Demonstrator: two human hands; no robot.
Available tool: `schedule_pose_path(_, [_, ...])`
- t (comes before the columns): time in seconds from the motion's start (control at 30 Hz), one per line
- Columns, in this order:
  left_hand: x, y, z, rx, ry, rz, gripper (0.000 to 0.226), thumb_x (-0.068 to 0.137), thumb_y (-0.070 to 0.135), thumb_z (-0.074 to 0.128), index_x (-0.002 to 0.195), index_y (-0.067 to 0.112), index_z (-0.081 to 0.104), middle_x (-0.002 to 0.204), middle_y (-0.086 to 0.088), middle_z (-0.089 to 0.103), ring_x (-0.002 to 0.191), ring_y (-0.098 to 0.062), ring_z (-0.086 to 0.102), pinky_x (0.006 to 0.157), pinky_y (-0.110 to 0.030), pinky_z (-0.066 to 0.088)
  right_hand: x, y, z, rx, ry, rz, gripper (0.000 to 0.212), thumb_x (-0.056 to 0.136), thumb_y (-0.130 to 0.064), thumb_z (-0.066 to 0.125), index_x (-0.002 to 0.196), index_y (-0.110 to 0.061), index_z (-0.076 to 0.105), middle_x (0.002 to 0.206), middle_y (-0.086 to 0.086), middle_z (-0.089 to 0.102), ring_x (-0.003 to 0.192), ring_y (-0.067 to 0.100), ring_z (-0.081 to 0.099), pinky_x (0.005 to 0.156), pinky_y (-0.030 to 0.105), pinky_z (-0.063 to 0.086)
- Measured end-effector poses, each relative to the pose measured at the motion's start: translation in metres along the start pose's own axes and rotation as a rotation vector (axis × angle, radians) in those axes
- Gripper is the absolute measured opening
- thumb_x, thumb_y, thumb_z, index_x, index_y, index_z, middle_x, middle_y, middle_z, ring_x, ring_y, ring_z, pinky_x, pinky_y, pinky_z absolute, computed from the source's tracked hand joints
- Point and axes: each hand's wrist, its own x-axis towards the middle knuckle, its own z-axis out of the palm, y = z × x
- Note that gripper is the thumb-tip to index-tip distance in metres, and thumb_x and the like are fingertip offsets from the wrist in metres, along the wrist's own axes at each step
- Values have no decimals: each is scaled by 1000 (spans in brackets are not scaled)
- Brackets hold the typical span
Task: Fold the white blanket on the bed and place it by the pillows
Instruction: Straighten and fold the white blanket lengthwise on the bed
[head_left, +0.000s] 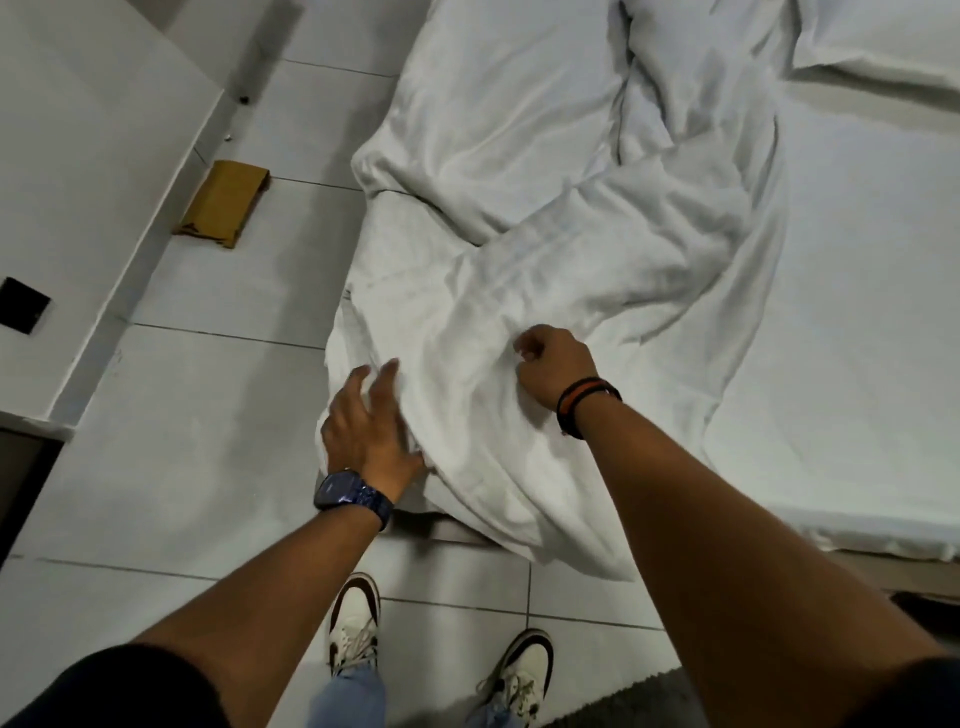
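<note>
No text, label, brand or number can be read on anything in this view.

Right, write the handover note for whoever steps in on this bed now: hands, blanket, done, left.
Left hand: open, fingers spread, on the blanket's edge at the bed corner.
Right hand: closed, pinching a fold of the blanket.
White blanket: rumpled in a long heap down the bed's left side, one end hanging over the foot corner toward the floor.
Pillow: top right.
Done: nothing folded yet.
Left: spread, fold, carry to the pillow.
</note>
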Motion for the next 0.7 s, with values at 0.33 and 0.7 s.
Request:
schedule_pose_path(0.33, [52,102,-42,-166,127,176,30,84,26,49,83,4,69,98,-19,69,93,-41,60,74,-38,45,-30,36,-25,193,-198,-67,94,52,-58,85,134,-35,44,130,-14,54,115,9,53,91,24,44])
schedule_pose_path(0.7, [67,102,-30,-513,326,-248,64,68,39,71,122,12,50,131,-15,47,118,-35,48,97,-40,41,-5,30,-55,7,363,-194,24,83,-40,65,88,-17,65,92,7,72,90,29,63,72,36,48])
